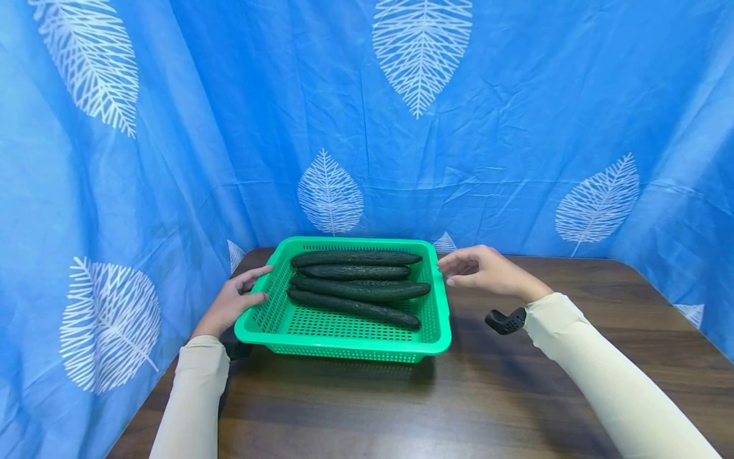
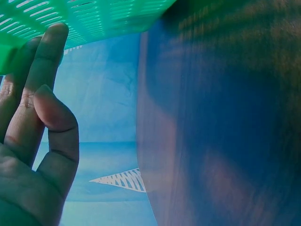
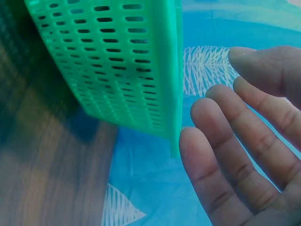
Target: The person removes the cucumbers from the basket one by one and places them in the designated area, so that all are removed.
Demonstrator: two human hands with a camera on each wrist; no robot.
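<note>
Several long dark green cucumbers (image 1: 358, 290) lie side by side in a green plastic basket (image 1: 344, 346) with slotted walls. My left hand (image 1: 232, 303) is at the basket's left rim, its fingertips touching the edge. In the left wrist view, the fingers (image 2: 40, 89) extend up against the slotted basket (image 2: 113, 19), and the thumb is bent beside them. At the opposite side, my right hand (image 1: 487, 273) is held by the right rim with relaxed fingers. The right wrist view shows its fingertips (image 3: 195, 148) close beside the rim of the basket (image 3: 167, 70), with nothing in the palm.
The basket is over a dark brown wooden table (image 1: 390, 414). Blue curtains (image 1: 487, 159) with white leaf prints hang behind the table and along both sides. Below my right wrist, a black wrist mount (image 1: 506, 320) sticks out.
</note>
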